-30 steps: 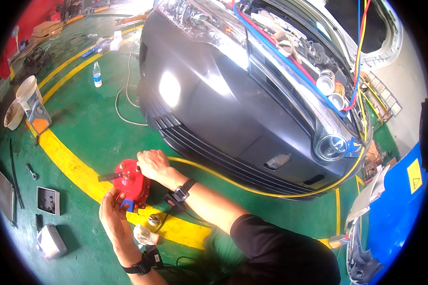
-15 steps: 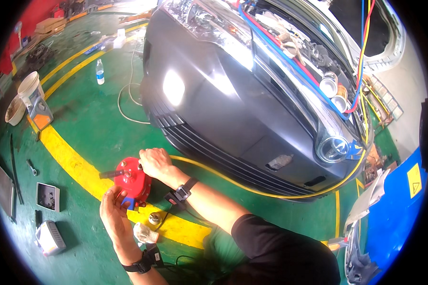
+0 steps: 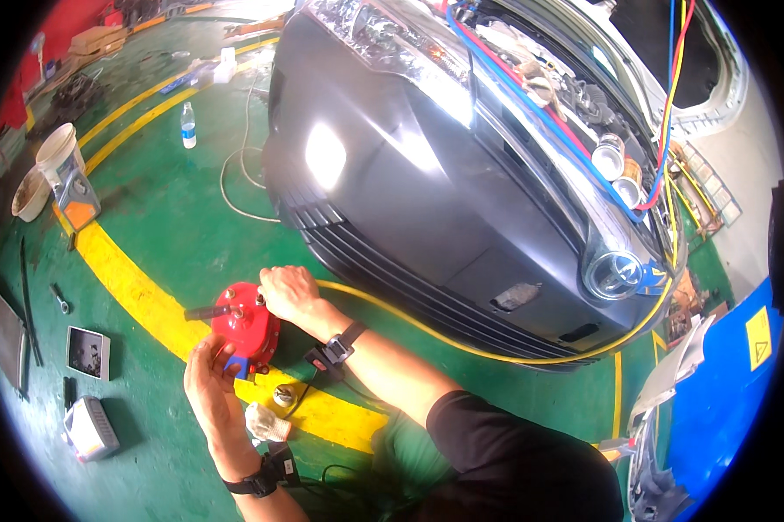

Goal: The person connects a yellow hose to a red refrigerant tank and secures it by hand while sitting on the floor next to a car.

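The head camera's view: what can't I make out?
In the head view:
What's under the right hand, at the red device: that hand covers it.
Whether the left hand touches it: the hand hides any contact.
Dark bits in the grey tray: too small.
Rest of the car: cut off by the upper edge.

The tank (image 3: pixel 254 331) is bright red with a dark grip (image 3: pixel 207 312) and a blue patch (image 3: pixel 242 367) low down, and the glove (image 3: pixel 267 423) is off-white. Green floor (image 3: pixel 179 209) is banded with yellow stripes (image 3: pixel 138 291), under a glossy dark-grey bumper (image 3: pixel 409 209) with a ribbed, silver-lined black grille (image 3: pixel 357 270) and a yellow hose (image 3: pixel 444 339) beside it. The sleeve (image 3: pixel 496 444) is black, the bucket (image 3: pixel 58 150) whitish, and the jug (image 3: pixel 77 198) grey with an orange label; the blue panel (image 3: pixel 714 391) bears a yellow sticker (image 3: pixel 758 326) with a black-outlined triangle.
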### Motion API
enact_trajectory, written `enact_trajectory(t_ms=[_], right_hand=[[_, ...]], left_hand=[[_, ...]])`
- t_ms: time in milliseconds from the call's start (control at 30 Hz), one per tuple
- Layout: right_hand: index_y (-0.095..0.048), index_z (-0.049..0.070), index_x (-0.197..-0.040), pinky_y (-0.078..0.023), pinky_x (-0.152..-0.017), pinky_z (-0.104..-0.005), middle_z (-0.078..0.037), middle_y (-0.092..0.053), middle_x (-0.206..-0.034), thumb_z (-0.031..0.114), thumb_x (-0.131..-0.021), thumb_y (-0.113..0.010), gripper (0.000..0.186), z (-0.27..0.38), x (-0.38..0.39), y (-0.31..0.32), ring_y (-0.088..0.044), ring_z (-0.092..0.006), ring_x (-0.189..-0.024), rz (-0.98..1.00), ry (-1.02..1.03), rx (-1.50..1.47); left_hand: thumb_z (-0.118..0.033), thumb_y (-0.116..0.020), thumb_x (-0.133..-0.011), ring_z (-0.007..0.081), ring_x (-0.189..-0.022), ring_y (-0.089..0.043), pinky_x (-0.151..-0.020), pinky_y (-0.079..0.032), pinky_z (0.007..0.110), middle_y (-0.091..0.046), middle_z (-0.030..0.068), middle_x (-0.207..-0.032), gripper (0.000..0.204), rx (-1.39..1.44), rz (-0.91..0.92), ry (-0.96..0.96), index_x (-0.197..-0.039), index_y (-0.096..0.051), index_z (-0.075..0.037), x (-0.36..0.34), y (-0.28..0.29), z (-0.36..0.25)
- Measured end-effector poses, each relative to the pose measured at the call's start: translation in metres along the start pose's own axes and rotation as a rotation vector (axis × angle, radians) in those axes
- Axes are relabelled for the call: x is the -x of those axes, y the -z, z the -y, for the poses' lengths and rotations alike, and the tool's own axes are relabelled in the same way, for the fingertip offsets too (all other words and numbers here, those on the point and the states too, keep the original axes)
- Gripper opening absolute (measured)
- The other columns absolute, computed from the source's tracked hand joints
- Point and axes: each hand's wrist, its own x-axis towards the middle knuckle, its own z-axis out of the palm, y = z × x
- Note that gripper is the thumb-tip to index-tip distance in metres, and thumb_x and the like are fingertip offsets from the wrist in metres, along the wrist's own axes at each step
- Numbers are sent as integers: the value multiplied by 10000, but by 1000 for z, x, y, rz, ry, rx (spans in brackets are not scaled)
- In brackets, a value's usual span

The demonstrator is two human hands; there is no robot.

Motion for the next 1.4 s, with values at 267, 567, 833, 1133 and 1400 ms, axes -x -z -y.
enact_trajectory(t_ms=[267,567,833,1133,1400], right_hand=[[-748,68,-933,-600,-750,-465,-180,-760,-898,344,-924,-689,281,3,-10,8,-757,-348,-868,141,-59,147],[-729,66,-951,-572,-779,-503,-186,-737,-915,300,-951,-658,245,14,-4,13,-728,-383,-869,65,-41,103],[-735,83,-962,-565,-787,-497,-168,-742,-930,299,-952,-671,225,12,-3,15,-726,-384,-879,68,-44,91],[-734,77,-946,-567,-784,-494,-166,-742,-902,293,-951,-675,225,14,-4,16,-729,-379,-863,59,-32,102],[-737,75,-937,-568,-767,-497,-171,-743,-893,291,-947,-675,225,10,-3,13,-729,-385,-847,43,-15,103]], left_hand=[[-177,-538,-1049,222,-1048,-663,-823,-524,319,-689,100,-1168,257,19,-54,-8,-1188,-645,10,0,-9,-3],[-167,-573,-1034,204,-992,-671,-794,-530,316,-687,110,-1120,226,3,-122,12,-1141,-644,18,4,-11,-14],[-175,-578,-1034,201,-992,-674,-798,-531,315,-694,106,-1113,228,14,-129,17,-1137,-649,15,8,-15,-15],[-191,-563,-1043,200,-991,-676,-797,-536,315,-696,109,-1116,249,4,-120,-17,-1141,-652,20,7,-14,-15],[-188,-561,-1043,200,-988,-672,-804,-533,316,-693,107,-1112,248,-1,-113,-13,-1142,-652,21,7,-15,-16]])
